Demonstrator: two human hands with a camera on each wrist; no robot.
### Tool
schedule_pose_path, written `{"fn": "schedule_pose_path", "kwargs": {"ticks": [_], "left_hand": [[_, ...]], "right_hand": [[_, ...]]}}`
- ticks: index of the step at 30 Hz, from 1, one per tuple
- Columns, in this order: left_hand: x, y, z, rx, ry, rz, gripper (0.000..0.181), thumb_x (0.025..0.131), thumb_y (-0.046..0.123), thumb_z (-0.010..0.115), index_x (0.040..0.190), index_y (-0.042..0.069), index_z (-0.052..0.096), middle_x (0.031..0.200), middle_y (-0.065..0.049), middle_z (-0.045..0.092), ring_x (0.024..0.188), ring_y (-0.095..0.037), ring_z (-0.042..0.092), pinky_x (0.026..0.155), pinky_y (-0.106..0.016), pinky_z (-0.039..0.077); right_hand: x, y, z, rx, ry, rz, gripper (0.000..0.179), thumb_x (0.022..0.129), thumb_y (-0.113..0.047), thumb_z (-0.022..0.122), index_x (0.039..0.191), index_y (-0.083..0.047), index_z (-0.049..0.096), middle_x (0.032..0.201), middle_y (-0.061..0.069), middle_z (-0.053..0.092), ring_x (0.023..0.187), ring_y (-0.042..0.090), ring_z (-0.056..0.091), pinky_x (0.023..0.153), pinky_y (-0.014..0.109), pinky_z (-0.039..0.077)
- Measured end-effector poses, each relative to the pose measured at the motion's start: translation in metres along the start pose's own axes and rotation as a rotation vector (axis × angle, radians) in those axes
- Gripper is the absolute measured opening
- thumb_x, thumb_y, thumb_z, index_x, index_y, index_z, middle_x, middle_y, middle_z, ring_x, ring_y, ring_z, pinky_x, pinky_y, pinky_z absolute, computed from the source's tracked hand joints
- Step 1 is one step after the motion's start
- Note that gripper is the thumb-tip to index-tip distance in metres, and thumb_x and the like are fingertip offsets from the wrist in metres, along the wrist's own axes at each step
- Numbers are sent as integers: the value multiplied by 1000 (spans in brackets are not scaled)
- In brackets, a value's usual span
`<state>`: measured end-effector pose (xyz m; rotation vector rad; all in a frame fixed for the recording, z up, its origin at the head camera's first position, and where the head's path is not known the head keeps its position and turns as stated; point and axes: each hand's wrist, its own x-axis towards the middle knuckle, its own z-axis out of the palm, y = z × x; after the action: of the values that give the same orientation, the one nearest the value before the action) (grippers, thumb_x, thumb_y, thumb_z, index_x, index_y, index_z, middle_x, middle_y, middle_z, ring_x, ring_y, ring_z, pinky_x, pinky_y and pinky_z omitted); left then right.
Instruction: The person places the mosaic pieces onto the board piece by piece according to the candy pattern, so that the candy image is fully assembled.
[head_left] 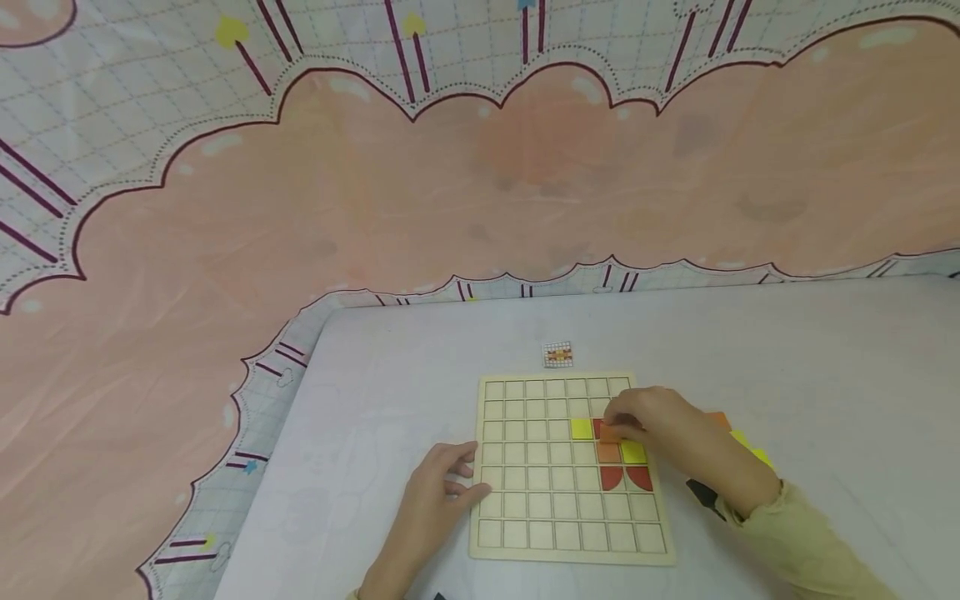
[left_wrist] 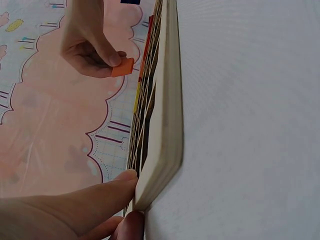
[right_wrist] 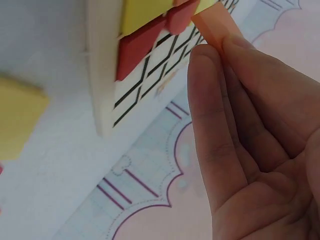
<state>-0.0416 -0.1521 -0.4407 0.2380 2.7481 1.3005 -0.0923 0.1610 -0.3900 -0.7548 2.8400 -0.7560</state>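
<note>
A wooden grid board (head_left: 525, 504) lies flat on the white table. My right hand (head_left: 652, 425) pinches an orange square tile (left_wrist: 122, 67) between thumb and forefinger, just above the board's right side. Close by on the grid lie a yellow square tile (head_left: 582, 429), another yellow tile (head_left: 633, 452), an orange tile (head_left: 608, 452) and two red rounded tiles (head_left: 611, 477). A further red tile is partly hidden behind the right fingers. At the board's left edge my left hand (head_left: 438, 492) holds on, thumb over the rim and fingers against the side.
Beyond the board's top edge lies a small patterned card (head_left: 558, 355). Loose orange tiles (head_left: 718, 420) and yellow tiles (head_left: 742, 438) sit right of the board, partly covered by the right forearm. A dark flat object (head_left: 703, 493) is below that forearm. Patterned cloth (head_left: 450, 200) surrounds the table.
</note>
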Motion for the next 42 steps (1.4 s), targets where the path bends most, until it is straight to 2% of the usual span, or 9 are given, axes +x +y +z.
{"fn": "schedule_pose_path", "kwargs": {"ticks": [7, 16, 24, 30, 37, 42], "left_hand": [[0, 1, 0, -7, -2, -5, 52, 81, 12, 81, 127, 3, 61, 110, -3, 61, 97, -16, 61, 75, -16, 58], [-1, 2, -2, 12, 3, -11, 52, 80, 12, 81, 128, 4, 60, 110, -2, 61, 97, -16, 61, 75, -15, 57], [-1, 2, -1, 6, 5, -20, 53, 80, 11, 81, 128, 3, 60, 108, -2, 61, 97, -16, 61, 76, -16, 57], [-1, 1, -1, 14, 8, -13, 53, 81, 13, 81, 128, 4, 60, 109, -1, 61, 98, -16, 61, 76, -15, 57], [-1, 1, -1, 14, 2, -9, 53, 80, 13, 81, 128, 4, 60, 108, 0, 61, 98, -16, 61, 77, -16, 57], [-1, 1, 0, 5, 7, -3, 52, 80, 13, 81, 128, 4, 61, 108, 0, 61, 98, -16, 61, 77, -16, 57]], "right_hand": [[4, -6, 3, 15, -24, 12, 8, 84, -10, 77, 90, -15, 74, 90, -9, 70, 86, 12, 64, 80, 33, 60], [10, -14, 6, 65, -87, 33, 7, 86, -9, 75, 89, -15, 73, 88, -9, 69, 81, 9, 59, 75, 26, 58], [13, -19, 16, 59, -85, 44, 8, 85, -5, 76, 90, -10, 75, 90, -5, 71, 82, 11, 61, 76, 28, 59], [14, -21, 19, 66, -83, 50, 8, 85, -5, 76, 89, -11, 75, 86, -7, 69, 79, 9, 58, 74, 26, 58], [15, -19, 22, 58, -79, 20, 10, 87, -2, 73, 84, -12, 73, 78, -9, 63, 71, 6, 51, 62, 19, 50], [13, -18, 24, 35, -53, -28, 14, 86, -1, 74, 80, -14, 72, 75, -11, 62, 69, 4, 50, 61, 18, 49]]}}
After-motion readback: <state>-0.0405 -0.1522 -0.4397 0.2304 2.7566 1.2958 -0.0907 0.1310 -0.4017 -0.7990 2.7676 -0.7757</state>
